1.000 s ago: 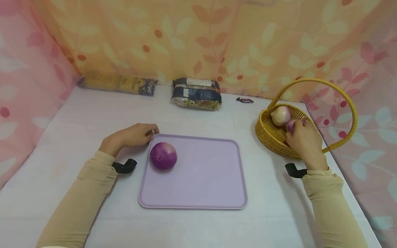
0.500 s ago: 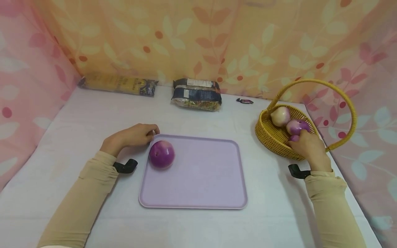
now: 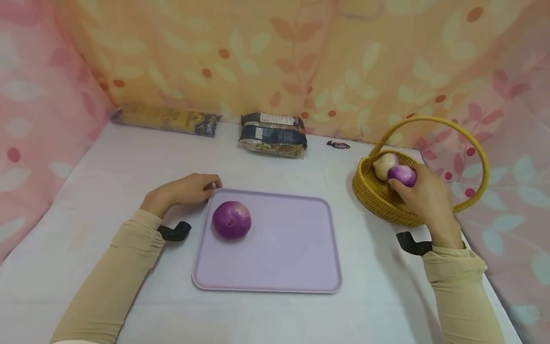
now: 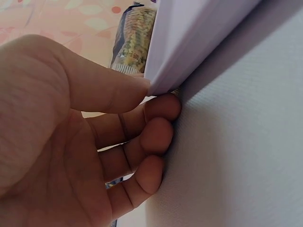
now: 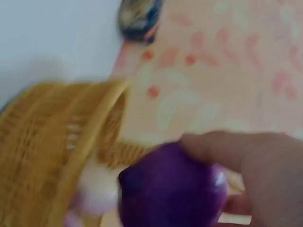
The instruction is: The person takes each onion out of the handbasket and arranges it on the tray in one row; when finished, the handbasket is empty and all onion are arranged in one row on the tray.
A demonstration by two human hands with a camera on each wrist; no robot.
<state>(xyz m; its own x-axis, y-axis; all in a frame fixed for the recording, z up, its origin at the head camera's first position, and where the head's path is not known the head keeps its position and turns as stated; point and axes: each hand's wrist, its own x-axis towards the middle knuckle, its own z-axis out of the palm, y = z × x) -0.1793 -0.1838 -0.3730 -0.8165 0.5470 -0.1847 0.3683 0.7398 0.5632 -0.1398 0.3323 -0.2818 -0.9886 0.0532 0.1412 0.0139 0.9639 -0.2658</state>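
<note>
Three fingers point(image 4: 156, 136) distinct, left wrist only

Head cam's above, R's close, prob. sharing basket point(image 3: 373, 199).

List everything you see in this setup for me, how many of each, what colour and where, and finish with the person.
Tray: one, lilac, middle of the table
Onion on the tray: one, purple, near its far left corner
Held onion: one, purple, in the right hand, at the basket
Basket: one, golden woven, right side
Pale onion: one, whitish, in the basket; others may be hidden
Long packet: one, yellow, back left
Short packet: one, dark blue and clear, back middle
Wrapped sweet: one, dark, back, left of the basket
Tablecloth: one, white, underneath
Left hand: one, bare, pinching the tray's rim
Right hand: one, bare, at the basket
Sleeves: two, beige, on the arms
</note>
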